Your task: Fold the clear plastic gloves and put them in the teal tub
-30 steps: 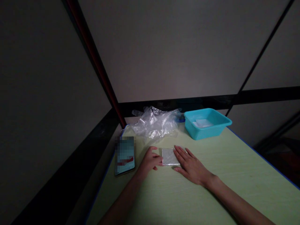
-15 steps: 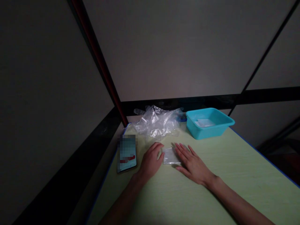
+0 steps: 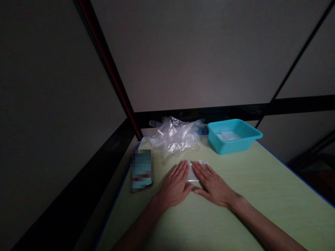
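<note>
A small folded piece of clear plastic (image 3: 192,174) lies flat on the pale green table (image 3: 178,226), partly hidden under my fingers. My left hand (image 3: 175,186) rests palm down over its left side, fingers stretched out. Over its right side my right hand (image 3: 213,184) also lies flat, fingers extended and the thumb pointing toward the left one. A bit of the plastic's edge shows past the right fingertips. Neither hand grips anything.
Behind my hands sits a crumpled heap of clear plastic gloves (image 3: 175,136). A turquoise basin (image 3: 232,146) holding flat whitish pieces (image 3: 227,135) stands at the back right. To the left lies a phone (image 3: 142,170). Wall panels (image 3: 199,55) border the table's far side.
My left hand has turned palm down, flattened and moved right onto the plastic. The right hand stays almost where it was.
</note>
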Demonstrator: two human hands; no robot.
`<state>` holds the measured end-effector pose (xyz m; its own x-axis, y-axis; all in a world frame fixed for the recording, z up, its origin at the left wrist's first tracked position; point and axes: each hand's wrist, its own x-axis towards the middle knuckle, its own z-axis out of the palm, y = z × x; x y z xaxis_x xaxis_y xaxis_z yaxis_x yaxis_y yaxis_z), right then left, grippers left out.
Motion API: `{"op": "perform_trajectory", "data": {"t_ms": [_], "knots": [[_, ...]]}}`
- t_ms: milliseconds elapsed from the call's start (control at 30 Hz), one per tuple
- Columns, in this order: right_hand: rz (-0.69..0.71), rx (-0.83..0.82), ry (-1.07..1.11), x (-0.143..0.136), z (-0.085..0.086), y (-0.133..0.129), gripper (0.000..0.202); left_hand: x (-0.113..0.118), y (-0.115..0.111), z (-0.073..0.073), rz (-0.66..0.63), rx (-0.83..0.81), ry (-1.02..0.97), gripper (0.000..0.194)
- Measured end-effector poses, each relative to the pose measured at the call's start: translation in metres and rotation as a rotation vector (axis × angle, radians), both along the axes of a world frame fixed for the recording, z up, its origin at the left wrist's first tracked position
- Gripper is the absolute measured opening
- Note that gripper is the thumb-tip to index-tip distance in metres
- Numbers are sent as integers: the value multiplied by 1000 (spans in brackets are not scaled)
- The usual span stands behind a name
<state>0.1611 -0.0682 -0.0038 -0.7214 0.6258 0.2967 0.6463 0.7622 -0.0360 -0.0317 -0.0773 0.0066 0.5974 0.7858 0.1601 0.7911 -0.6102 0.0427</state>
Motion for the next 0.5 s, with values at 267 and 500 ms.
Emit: {"op": "perform_trajectory", "data": {"t_ms": [267,500], "knots": [[0,-6,-4,2,-3,1,71,-2,-1,-3,0,-36,19,64],[-14,-37,-6,1,-5,0,70,-2,-2,-2,-7,-35,6,65]]}}
